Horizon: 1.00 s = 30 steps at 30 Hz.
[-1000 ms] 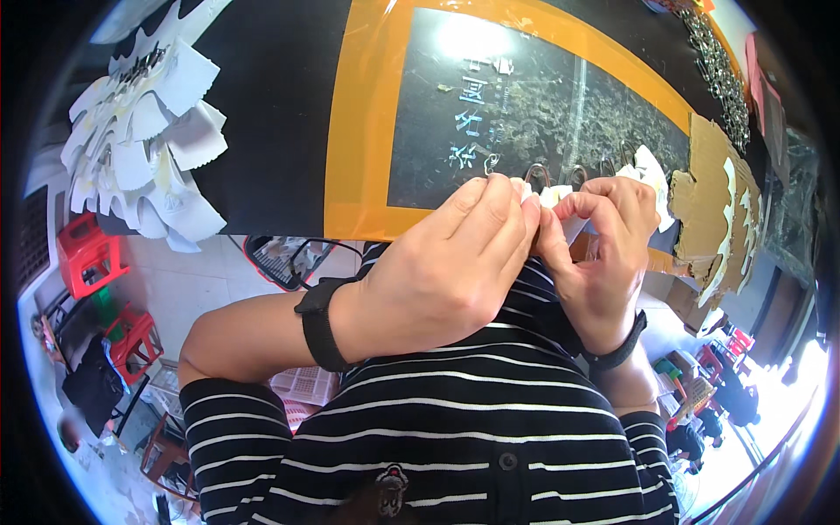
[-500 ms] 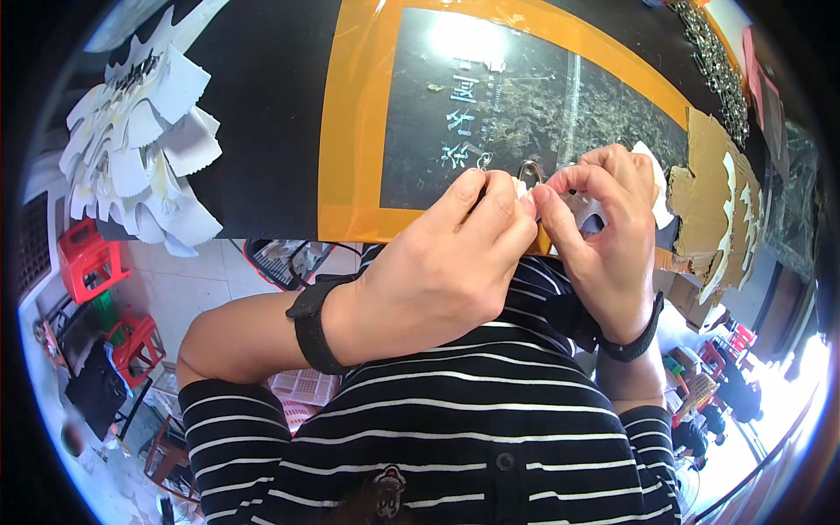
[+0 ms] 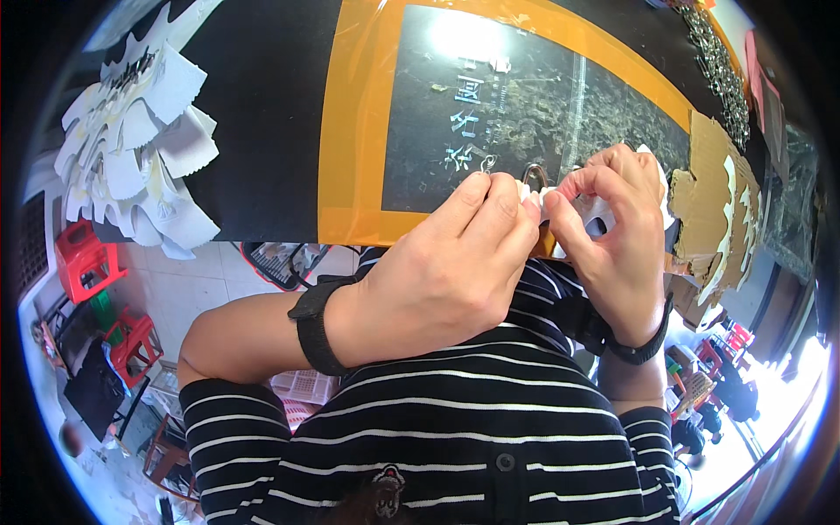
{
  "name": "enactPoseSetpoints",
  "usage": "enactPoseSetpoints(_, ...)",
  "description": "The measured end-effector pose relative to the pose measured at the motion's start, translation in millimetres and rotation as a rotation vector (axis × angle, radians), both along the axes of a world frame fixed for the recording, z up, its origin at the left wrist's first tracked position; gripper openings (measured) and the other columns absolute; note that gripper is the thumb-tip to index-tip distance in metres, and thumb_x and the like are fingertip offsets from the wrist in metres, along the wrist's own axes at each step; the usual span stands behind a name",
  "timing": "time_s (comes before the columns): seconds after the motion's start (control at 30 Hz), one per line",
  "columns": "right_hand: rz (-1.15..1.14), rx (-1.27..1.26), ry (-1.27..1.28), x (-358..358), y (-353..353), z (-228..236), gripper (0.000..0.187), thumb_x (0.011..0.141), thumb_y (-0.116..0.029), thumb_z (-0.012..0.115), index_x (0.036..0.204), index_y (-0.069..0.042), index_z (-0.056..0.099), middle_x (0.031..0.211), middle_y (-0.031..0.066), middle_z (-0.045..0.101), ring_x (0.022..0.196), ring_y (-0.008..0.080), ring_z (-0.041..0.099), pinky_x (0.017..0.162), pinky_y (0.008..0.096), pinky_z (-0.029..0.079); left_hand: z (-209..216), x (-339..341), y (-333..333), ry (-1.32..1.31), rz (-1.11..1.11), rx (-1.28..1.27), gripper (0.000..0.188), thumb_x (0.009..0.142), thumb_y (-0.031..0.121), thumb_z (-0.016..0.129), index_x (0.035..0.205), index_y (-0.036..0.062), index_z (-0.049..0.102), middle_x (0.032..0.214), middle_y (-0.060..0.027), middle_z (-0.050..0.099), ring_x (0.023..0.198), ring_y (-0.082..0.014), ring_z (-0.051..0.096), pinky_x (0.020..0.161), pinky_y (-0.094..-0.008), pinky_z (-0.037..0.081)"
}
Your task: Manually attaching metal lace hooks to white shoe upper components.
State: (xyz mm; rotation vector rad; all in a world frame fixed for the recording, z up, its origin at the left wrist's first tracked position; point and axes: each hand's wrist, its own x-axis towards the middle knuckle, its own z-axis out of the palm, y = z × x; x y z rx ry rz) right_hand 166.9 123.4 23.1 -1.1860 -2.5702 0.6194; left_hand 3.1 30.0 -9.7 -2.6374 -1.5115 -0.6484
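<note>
Near the front edge of the table my left hand (image 3: 446, 254) is closed in a pinch. A small metal clasp with a ring (image 3: 487, 164) sticks out beyond its fingertips. Between the two hands shows a bit of white, soft-looking material (image 3: 535, 196), gripped from both sides. My right hand (image 3: 617, 236) pinches its other end between thumb and forefinger, the remaining fingers curled. A bent metal loop (image 3: 533, 172) stands up just behind the pinched material. Larger white material (image 3: 661, 179) lies behind and under my right hand, partly hidden by it.
White pieces with metal parts lie overlapped in a pile (image 3: 144, 140) at the left. Orange tape (image 3: 350, 114) frames a clear sheet on the black table (image 3: 262, 114). Torn cardboard (image 3: 709, 184) covers the right edge; many metal clasps (image 3: 719, 74) lie at far right. Red stools (image 3: 87, 262) stand on the floor.
My right hand has shifted slightly right, away from the left fingertips, so a little more white material shows between them. The left hand keeps its pinch.
</note>
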Motion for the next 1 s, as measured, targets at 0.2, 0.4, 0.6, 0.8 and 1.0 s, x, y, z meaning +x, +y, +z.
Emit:
enactPoseSetpoints(0.2,-0.020,-0.001,-0.005,1,0,-2,0.012,0.073,-0.011,0.072,0.075,-0.006,0.061,0.082,0.0062,0.052,0.087,0.0263,0.046,0.083,0.0378,0.034,-3,2,2,-0.057,0.013,0.017,0.051,0.067,0.011,0.060,0.111,-0.0133,0.064,0.099,-0.0207,0.061,0.099,-0.0325,0.060,0.092,-0.0414,0.050)
enactPoseSetpoints(0.4,-0.001,-0.004,-0.008,1,6,-1,0.012,0.073,-0.010,0.072,0.074,-0.007,0.060,0.082,0.0067,0.051,0.086,0.0268,0.046,0.081,0.0378,0.035,-1,2,4,-0.044,-0.006,0.007,0.049,0.067,0.011,0.059,0.110,-0.0130,0.064,0.098,-0.0193,0.060,0.098,-0.0325,0.060,0.092,-0.0421,0.050)
enactPoseSetpoints(0.6,0.021,-0.077,-0.039,3,13,1,0.019,0.071,-0.008,0.072,0.082,-0.006,0.057,0.082,0.0076,0.049,0.085,0.0273,0.045,0.081,0.0378,0.036,2,6,6,0.003,-0.020,-0.005,0.045,0.068,0.013,0.061,0.104,-0.0132,0.066,0.098,-0.0188,0.059,0.098,-0.0339,0.060,0.092,-0.0431,0.049)
enactPoseSetpoints(0.8,0.161,0.033,0.133,23,19,14,0.025,0.075,-0.012,0.076,0.084,-0.007,0.053,0.114,0.0110,0.063,0.105,0.0308,0.056,0.092,0.0381,0.037,7,5,7,0.032,-0.045,-0.036,0.043,0.069,0.012,0.061,0.103,-0.0138,0.066,0.098,-0.0191,0.059,0.098,-0.0350,0.059,0.093,-0.0440,0.048)
enactPoseSetpoints(1.0,0.668,0.226,-0.287,39,18,28,0.021,0.077,-0.024,0.072,0.079,-0.010,0.056,0.130,0.0027,0.062,0.119,0.0233,0.054,0.090,0.0413,0.036,10,4,6,0.094,-0.039,-0.051,0.046,0.069,0.013,0.060,0.106,-0.0134,0.064,0.098,-0.0193,0.059,0.099,-0.0348,0.059,0.093,-0.0437,0.048)
